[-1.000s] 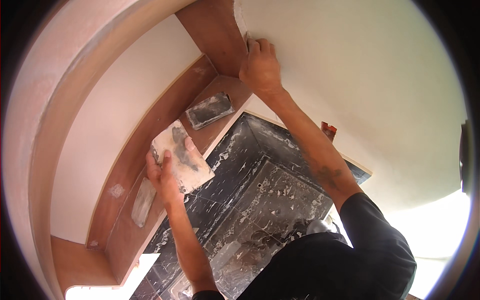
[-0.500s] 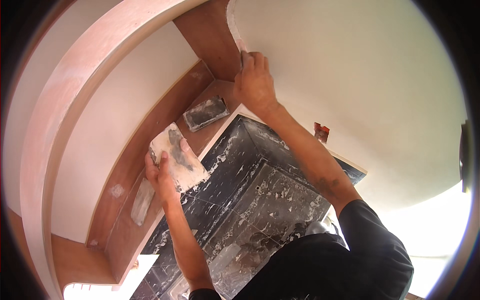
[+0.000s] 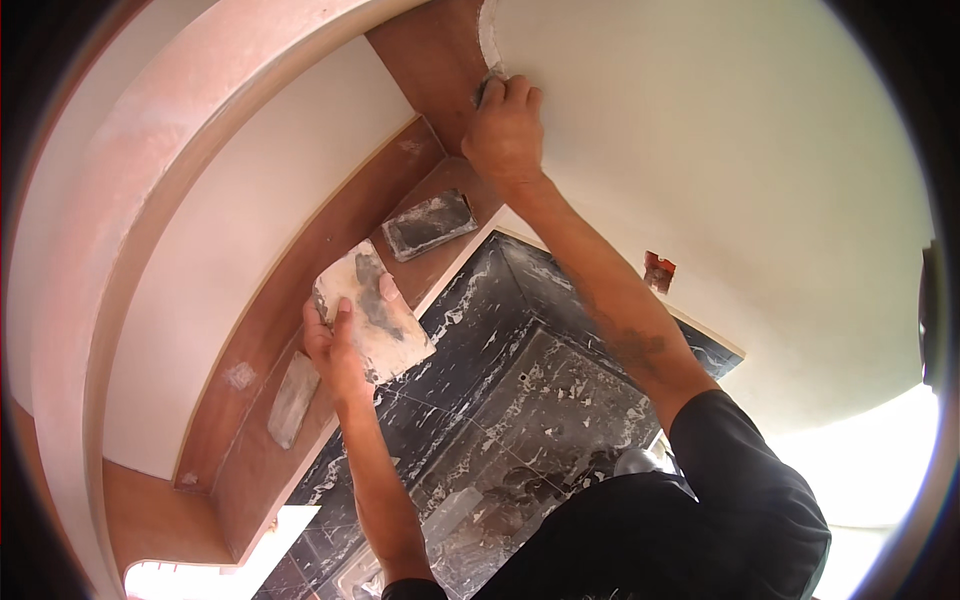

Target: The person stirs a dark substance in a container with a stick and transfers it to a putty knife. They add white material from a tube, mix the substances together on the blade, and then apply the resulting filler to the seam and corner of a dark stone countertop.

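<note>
My left hand grips a flat, pale plate, thumb on its upper face, where grey putty is smeared across the middle. Higher up, my right hand is closed on a small dark scraper, most of it covered by the fingers. The scraper touches the curved edge where the cream wall meets a reddish-brown panel. A strip of white filler runs up that edge just above it.
On the brown ledge lie a dark, putty-stained rectangular block and a paler flat piece. Below are black marbled tiles splashed with white. A red socket box sits in the wall. A curved pale beam sweeps along the left.
My right hand and the scraper have shifted slightly up along the wall edge. My left hand still holds the plate; the whole view has shifted a little.
</note>
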Motion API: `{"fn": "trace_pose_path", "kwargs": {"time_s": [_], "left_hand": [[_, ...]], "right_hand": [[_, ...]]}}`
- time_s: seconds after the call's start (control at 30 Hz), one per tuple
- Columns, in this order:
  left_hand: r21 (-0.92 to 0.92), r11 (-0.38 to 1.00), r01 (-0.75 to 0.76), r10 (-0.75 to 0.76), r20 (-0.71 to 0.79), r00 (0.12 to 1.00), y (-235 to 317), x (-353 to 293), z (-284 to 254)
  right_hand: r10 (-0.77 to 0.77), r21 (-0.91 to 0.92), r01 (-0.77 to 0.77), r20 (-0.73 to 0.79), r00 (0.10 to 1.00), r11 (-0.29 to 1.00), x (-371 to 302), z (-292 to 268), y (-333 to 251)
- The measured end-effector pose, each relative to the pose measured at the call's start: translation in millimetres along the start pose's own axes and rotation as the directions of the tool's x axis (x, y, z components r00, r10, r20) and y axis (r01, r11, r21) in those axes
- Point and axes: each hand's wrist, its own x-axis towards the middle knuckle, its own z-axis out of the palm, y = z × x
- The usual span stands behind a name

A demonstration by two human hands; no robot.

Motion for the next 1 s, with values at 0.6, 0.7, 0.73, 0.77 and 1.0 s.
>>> {"fn": "trace_pose_path", "kwargs": {"time_s": [0.6, 0.7, 0.73, 0.77, 1.0], "left_hand": [[-0.026, 1.0, -0.009, 0.008, -0.042, 0.999, -5, 0, -3], [-0.051, 0.999, -0.005, 0.003, -0.028, 1.0, -1, -1, 3], [-0.072, 0.997, 0.0, -0.002, -0.024, 1.0, 1, -1, 6], [-0.07, 0.998, -0.003, 0.0, -0.03, 1.0, 0, -1, 4], [-0.032, 0.999, -0.006, 0.003, -0.076, 0.997, 14, -6, 12]], "right_hand": [[-0.022, 0.077, 0.017, 0.066, 0.998, 0.997, 10, -17, 21], [-0.06, -0.019, 0.06, 0.018, 0.998, 0.998, 6, -9, 3], [-0.059, -0.02, 0.059, 0.02, 0.998, 0.998, 4, -14, 4], [-0.113, 0.058, 0.107, 0.122, 0.986, 0.993, 2, -18, 3], [-0.131, 0.549, -0.465, 0.732, 0.669, 0.694, -13, -121, -16]]}}
